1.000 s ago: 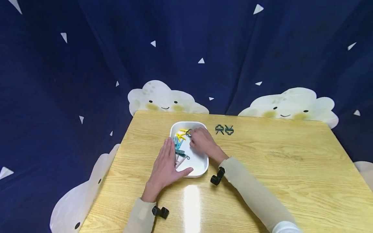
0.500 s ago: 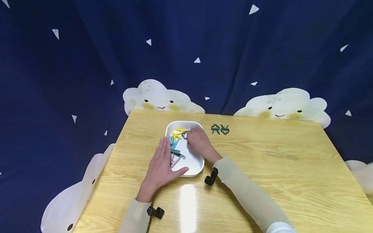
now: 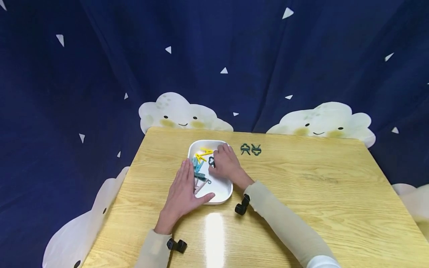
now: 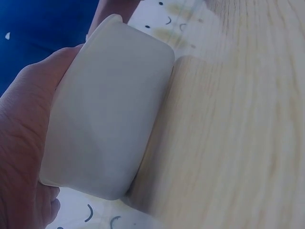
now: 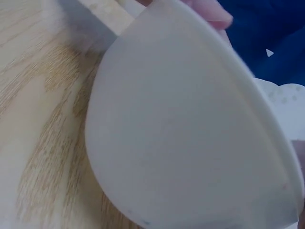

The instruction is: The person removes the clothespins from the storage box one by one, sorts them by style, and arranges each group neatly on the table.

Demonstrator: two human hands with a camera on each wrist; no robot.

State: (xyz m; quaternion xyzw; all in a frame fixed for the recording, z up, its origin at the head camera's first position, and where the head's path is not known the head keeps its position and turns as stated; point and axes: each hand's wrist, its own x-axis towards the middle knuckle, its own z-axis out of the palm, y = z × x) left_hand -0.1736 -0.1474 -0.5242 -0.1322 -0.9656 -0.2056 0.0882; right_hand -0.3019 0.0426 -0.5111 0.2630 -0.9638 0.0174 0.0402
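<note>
A white plastic tray (image 3: 221, 191) stands on the table with several small clips in it. My left hand (image 3: 184, 186) lies along its left side, fingers straight and together on the rim, thumb spread over the near rim. Inside the tray, my right hand (image 3: 226, 163) has its fingers curled at a dark green cloud-shaped clip (image 3: 211, 161); the hand hides part of it. Yellow clips (image 3: 200, 157) lie at the far left of the tray. Blue clips (image 3: 197, 164), a dark teal clip (image 3: 200, 175) and pale pink clips (image 3: 200, 186) lie by the left fingers.
Two dark green cloud-shaped clips (image 3: 250, 149) lie side by side on the wooden table (image 3: 301, 186), right of the tray's far end. A dark blue curtain (image 3: 201, 44) with white clouds hangs behind the table.
The dark green clip in the tray has shifted slightly towards the near side and turned at the right fingertips. The left hand stays on the tray. The head view has swung a little.
</note>
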